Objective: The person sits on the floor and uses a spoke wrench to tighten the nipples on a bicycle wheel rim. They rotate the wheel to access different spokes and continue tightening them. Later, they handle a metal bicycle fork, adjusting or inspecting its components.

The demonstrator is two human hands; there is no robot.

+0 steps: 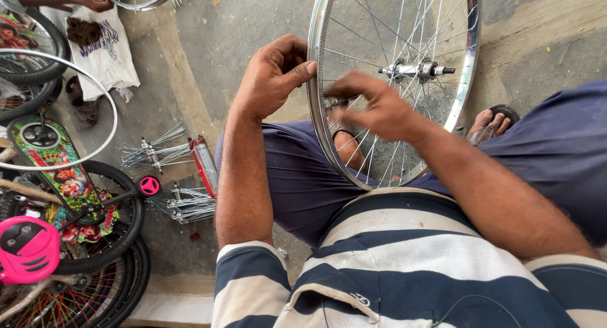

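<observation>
My left hand (273, 76) grips the wheel rim (320, 122) standing upright between my knees, steadying it, while my right hand (373, 105) pinches a spoke (360, 116) inside. Loose spoke bundles (171, 176) lie left.

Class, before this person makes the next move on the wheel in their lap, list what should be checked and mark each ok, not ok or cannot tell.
1. Left hand grips the wheel rim: ok.
2. Right hand fingers at the spokes inside the rim: ok.
3. Hub centred among the spokes: ok.
4. Spoke held in the right fingers: cannot tell, blurred.
5. Spare spoke bundles on the floor beside the left arm: ok.
6. Wheel braced on the lap: ok.
</observation>
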